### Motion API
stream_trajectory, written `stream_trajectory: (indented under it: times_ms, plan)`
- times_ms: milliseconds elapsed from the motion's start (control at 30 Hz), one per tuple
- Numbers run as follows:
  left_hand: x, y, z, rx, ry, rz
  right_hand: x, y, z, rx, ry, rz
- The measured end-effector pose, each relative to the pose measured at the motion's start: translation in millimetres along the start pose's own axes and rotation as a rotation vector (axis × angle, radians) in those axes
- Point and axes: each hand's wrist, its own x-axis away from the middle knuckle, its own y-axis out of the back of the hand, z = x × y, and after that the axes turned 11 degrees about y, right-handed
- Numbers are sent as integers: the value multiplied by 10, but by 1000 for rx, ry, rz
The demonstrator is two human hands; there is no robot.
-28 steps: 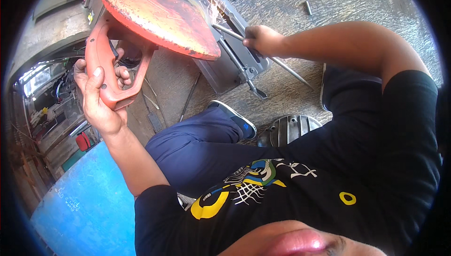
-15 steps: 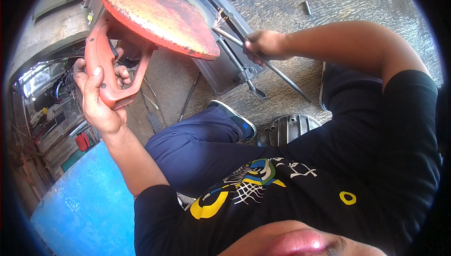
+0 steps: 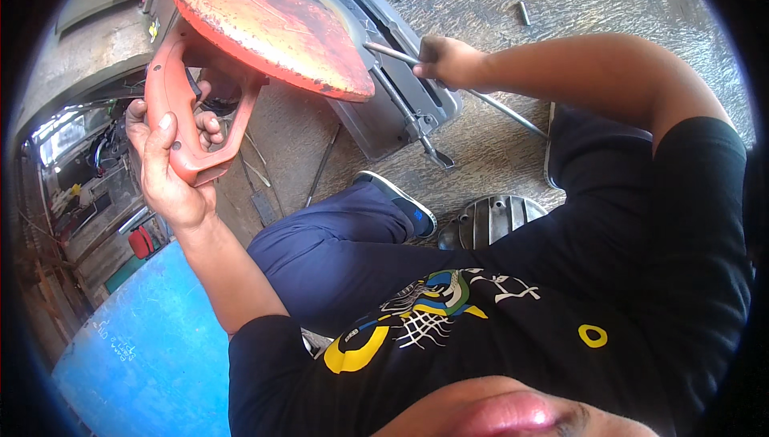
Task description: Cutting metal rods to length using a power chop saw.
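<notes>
My left hand (image 3: 181, 197) is wrapped round the D-shaped handle of an orange chop saw (image 3: 264, 32), whose worn guard covers most of the cutting disc. In my right hand (image 3: 451, 63) is a thin metal rod (image 3: 509, 113). The rod's far tip lies close beside the disc at the guard's edge; whether they touch, I cannot tell. Its other end sticks out past my hand toward my right leg. Under the rod, a threaded clamp screw (image 3: 392, 94) runs along the saw's grey base (image 3: 436, 100).
A short metal piece (image 3: 524, 13) lies on the rough floor at the far right. Near my legs sits a finned metal part (image 3: 495, 221). Thin rods (image 3: 324, 165) lie left of the base. A blue panel (image 3: 152, 349) stands at lower left, with clutter beyond it.
Sparks at the rod's tip have gone. My right hand has shifted slightly, and the rod's near end has swung up and to the right. My left hand has stayed put.
</notes>
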Motion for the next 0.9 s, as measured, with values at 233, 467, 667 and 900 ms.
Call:
stream_trajectory:
  times_ms: [233, 467, 667, 900]
  plan:
    - [12, -33, -1, 24, -7, -26, 9, -6, 40, -71, -33, 41]
    - [9, -35, 1, 30, -8, -26, 8, -23, 72, -212, -48, 201]
    - [12, -46, 3, 33, -12, -27, 0, -53, -7, -416, -69, 314]
    - [14, -42, 3, 34, -16, -14, 25, -49, 4, -459, -147, 431]
